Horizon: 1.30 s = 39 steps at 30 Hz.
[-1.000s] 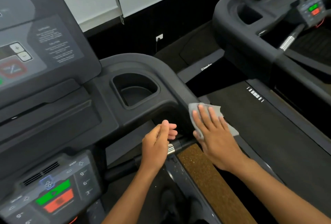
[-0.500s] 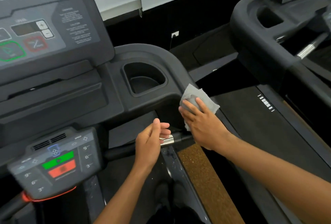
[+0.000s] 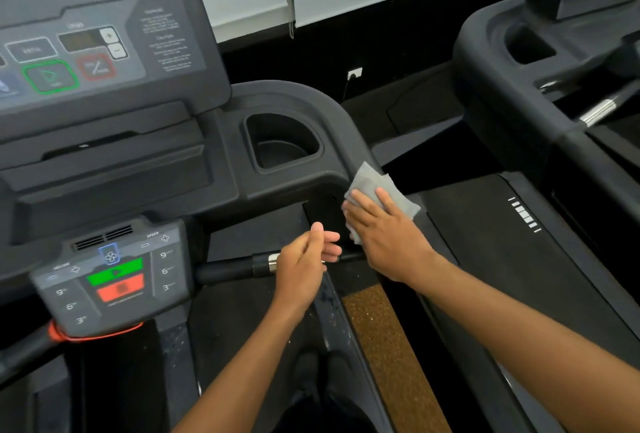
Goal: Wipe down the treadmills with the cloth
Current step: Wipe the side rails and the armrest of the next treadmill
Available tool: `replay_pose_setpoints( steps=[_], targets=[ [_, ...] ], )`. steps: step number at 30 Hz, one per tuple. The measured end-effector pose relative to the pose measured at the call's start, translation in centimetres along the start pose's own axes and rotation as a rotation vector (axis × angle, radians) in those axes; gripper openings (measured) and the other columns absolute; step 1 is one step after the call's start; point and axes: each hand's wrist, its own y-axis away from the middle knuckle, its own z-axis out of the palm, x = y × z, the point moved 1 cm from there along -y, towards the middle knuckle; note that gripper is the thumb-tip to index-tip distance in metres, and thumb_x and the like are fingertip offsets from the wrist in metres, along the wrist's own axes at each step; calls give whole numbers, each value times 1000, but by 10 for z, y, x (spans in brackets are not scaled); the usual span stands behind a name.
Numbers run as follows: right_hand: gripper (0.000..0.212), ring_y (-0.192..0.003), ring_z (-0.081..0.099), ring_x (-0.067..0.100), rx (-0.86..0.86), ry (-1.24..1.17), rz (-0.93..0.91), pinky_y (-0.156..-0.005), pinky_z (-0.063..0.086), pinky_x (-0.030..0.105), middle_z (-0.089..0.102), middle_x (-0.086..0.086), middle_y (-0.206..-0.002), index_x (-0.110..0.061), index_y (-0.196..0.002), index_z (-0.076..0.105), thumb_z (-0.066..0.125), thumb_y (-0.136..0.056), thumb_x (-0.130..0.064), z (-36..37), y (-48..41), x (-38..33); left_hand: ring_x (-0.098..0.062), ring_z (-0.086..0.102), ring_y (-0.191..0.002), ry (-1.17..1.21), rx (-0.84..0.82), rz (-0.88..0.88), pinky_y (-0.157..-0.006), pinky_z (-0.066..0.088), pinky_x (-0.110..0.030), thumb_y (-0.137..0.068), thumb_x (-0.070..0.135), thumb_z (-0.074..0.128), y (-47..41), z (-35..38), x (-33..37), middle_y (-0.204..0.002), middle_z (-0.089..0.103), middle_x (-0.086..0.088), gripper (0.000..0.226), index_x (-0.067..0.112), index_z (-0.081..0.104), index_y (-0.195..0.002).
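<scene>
I stand on a dark grey treadmill (image 3: 287, 100) with a tilted console and a cup holder (image 3: 282, 145). My right hand (image 3: 388, 235) lies flat on a folded grey cloth (image 3: 374, 186), pressing it against the right side arm just below the cup holder. My left hand (image 3: 304, 263) hovers loosely curled over the black crossbar (image 3: 228, 271), by its chrome ring, holding nothing that I can see.
A control pad (image 3: 110, 276) with green and red buttons sticks out at lower left. A brown cork side rail (image 3: 384, 339) runs along the belt. A second treadmill (image 3: 512, 93) stands to the right, past a dark floor gap.
My right hand has slid the cloth up the side arm toward the cup holder. My left hand stays near the crossbar. The camera view has tilted up and right.
</scene>
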Motion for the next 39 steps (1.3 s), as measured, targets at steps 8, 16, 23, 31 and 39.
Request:
replay_pose_setpoints(
  steps=[8,16,23,31,39],
  targets=[
    [30,-114,59,28,-295,-175,-65,-109,37,47,68,6,-115,-21,-115,66,41,-99,-25,-43,35,-30,-25,76,-89,73,63,-48,-76,55,-35,-109,42,45,10,-6,4,-91,81,-7,42,18,79,-102],
    [44,-103,71,11,-189,-1374,-25,-96,55,38,76,-6,-108,-28,-114,74,40,-104,-55,-79,24,-50,-27,62,-132,337,-232,0,-109,48,-38,-95,60,56,54,-57,3,-139,68,-11,66,13,63,-141],
    [44,-105,74,20,-132,-1873,121,-98,57,50,79,-1,-109,-22,-115,76,61,-94,-57,-111,-55,-107,-39,65,-127,495,27,-58,-98,59,-45,-87,11,77,57,-145,12,-130,73,-17,48,6,64,-133],
    [15,-82,76,14,9,-1790,-42,-61,61,34,77,6,-90,-6,-101,73,77,-92,-17,-192,-159,-153,-30,75,-109,254,394,126,-93,60,-45,-85,5,83,-6,-290,58,-115,79,-10,47,13,66,-128],
    [31,-75,75,27,-100,-1583,209,-59,64,40,74,19,-100,0,-117,64,76,-91,-15,-190,-270,-208,-18,76,-100,-160,439,19,-95,61,-41,-68,22,93,-112,-383,46,-107,80,-1,43,27,75,-107]
  ],
)
